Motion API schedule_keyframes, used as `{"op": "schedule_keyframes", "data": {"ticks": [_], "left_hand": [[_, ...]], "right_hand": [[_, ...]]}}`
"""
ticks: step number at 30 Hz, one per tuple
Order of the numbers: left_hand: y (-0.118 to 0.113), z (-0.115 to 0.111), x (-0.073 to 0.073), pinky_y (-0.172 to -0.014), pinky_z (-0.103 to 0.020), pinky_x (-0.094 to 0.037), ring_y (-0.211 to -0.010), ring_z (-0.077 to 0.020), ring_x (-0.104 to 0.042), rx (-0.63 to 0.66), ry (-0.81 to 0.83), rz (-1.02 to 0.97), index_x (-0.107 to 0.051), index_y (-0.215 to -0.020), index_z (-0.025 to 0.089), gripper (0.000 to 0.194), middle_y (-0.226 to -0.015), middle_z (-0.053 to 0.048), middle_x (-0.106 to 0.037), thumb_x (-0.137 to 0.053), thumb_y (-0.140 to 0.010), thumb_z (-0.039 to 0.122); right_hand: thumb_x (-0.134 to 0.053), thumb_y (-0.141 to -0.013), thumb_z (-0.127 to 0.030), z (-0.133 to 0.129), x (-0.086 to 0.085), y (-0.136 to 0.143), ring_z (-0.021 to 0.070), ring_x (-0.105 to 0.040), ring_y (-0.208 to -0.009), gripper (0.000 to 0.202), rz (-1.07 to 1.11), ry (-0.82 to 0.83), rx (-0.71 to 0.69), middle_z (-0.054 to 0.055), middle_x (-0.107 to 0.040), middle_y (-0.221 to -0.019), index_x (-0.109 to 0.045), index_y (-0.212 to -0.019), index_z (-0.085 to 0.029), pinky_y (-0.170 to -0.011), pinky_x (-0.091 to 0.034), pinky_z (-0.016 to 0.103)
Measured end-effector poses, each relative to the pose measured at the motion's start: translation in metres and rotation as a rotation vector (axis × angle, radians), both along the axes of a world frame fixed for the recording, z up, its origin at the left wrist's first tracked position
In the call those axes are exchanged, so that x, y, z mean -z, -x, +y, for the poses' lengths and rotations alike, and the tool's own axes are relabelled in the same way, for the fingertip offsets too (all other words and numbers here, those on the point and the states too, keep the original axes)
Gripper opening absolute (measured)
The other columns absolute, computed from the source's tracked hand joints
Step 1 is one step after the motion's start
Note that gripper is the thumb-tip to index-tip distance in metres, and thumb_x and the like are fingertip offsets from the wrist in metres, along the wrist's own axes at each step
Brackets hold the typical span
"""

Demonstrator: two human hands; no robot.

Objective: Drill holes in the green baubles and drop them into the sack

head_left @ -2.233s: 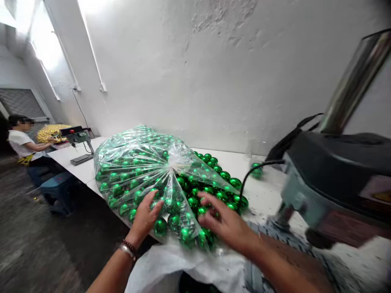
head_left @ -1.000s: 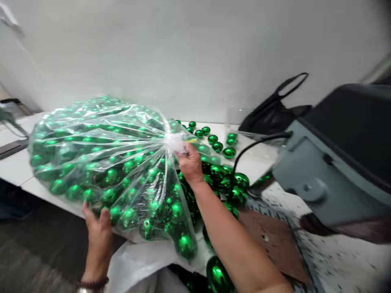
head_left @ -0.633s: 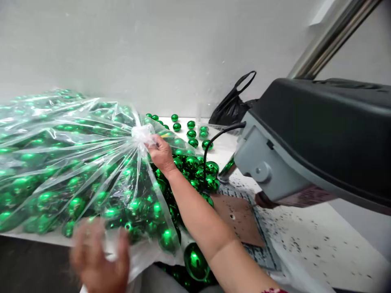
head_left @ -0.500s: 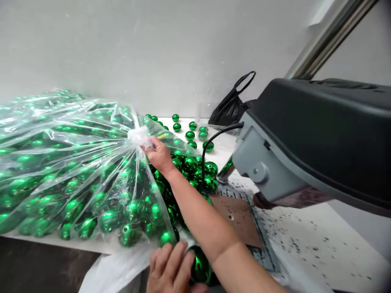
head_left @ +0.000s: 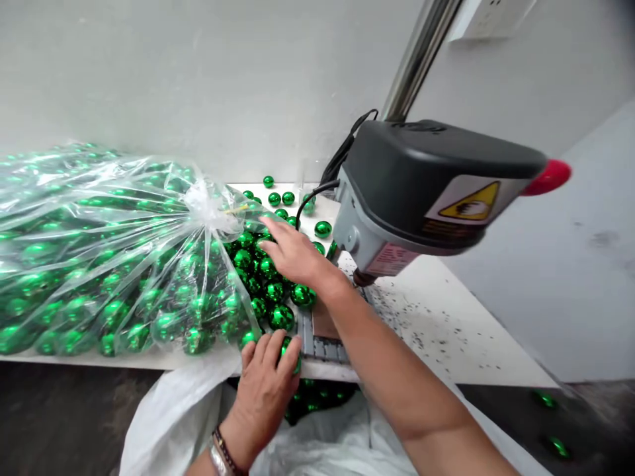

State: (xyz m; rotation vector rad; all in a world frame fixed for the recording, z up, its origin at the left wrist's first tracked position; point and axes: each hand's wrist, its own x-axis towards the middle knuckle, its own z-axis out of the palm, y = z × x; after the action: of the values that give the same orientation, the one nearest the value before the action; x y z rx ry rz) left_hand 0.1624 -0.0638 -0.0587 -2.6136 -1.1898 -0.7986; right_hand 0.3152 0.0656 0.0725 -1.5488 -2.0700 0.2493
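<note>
A knotted clear plastic bag [head_left: 198, 258] full of shiny green balls lies on the left of the table. Loose green balls [head_left: 274, 291] are heaped beside it. My right hand [head_left: 297, 258] reaches over this heap, fingers stretched and apart, just right of the bag's knot [head_left: 211, 208]. At the table's front edge, my left hand [head_left: 262, 380] lies palm down with its fingers bent over the edge of the heap. A green ball [head_left: 296, 362] shows by its fingers, partly hidden; no firm grip on it shows.
A bench drill press [head_left: 387, 192] with a red knob stands right of the heap, a brown board [head_left: 325, 324] below it. Dark chips litter the white table [head_left: 476, 324]. A white sack [head_left: 169, 410] with green balls inside hangs below the front edge. Two balls [head_left: 558, 447] lie on the floor.
My right hand has let go of the bag's knot and moved right over the loose balls. My left hand shows more fully at the table edge. The view has shifted, showing more of the drill press.
</note>
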Motion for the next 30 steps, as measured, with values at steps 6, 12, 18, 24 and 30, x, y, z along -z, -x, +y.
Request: {"op": "schedule_keyframes", "data": {"ticks": [6,12,18,24,30], "left_hand": [[-0.017,0.013,-0.015,-0.091,-0.04,-0.038,-0.106,-0.0249,-0.061,-0.068,-0.044,0.023,-0.058,-0.128,0.025,0.044,-0.125,-0.009,-0.067,-0.063,-0.085,0.019],[-0.022,0.025,-0.011,-0.086,-0.038,-0.042,-0.104,-0.0243,-0.065,-0.247,-0.053,0.079,-0.062,-0.125,0.024,0.038,-0.127,-0.016,-0.063,-0.056,-0.088,0.015],[-0.018,0.025,-0.008,-0.087,-0.04,-0.043,-0.107,-0.0267,-0.064,-0.209,-0.041,0.069,-0.061,-0.127,0.025,0.039,-0.128,-0.018,-0.061,-0.059,-0.089,0.02],[-0.022,0.015,-0.008,-0.089,-0.04,-0.043,-0.11,-0.0282,-0.063,-0.145,-0.149,-0.064,-0.061,-0.124,0.02,0.034,-0.127,-0.022,-0.059,-0.058,-0.09,0.022],[-0.032,0.001,-0.003,-0.093,-0.042,-0.043,-0.114,-0.0277,-0.061,-0.117,-0.11,-0.129,-0.062,-0.122,0.023,0.033,-0.13,-0.019,-0.058,-0.059,-0.09,0.021]], "right_hand": [[-0.044,-0.09,-0.019,-0.074,0.065,-0.035,0.0235,-0.051,-0.123,0.042,-0.056,0.002,0.092,0.013,-0.057,-0.131,-0.057,-0.129,-0.016,-0.109,-0.045,0.044],[-0.04,-0.087,-0.011,-0.074,0.088,-0.016,0.0235,-0.052,-0.119,0.038,-0.084,0.006,0.131,0.017,-0.056,-0.125,-0.064,-0.117,-0.016,-0.104,-0.049,0.043],[-0.04,-0.091,-0.019,-0.083,0.098,-0.019,0.0262,-0.049,-0.128,0.045,-0.022,-0.035,0.169,0.019,-0.05,-0.136,-0.055,-0.134,-0.016,-0.108,-0.047,0.049],[-0.041,-0.093,-0.025,-0.133,0.098,-0.043,0.0199,-0.052,-0.13,0.039,0.073,-0.098,0.122,0.011,-0.054,-0.136,-0.061,-0.127,-0.022,-0.115,-0.045,0.041],[-0.045,-0.09,-0.033,-0.139,0.1,-0.107,0.018,-0.06,-0.113,0.035,0.239,-0.035,0.369,0.01,-0.066,-0.115,-0.07,-0.109,-0.018,-0.105,-0.05,0.039]]}}
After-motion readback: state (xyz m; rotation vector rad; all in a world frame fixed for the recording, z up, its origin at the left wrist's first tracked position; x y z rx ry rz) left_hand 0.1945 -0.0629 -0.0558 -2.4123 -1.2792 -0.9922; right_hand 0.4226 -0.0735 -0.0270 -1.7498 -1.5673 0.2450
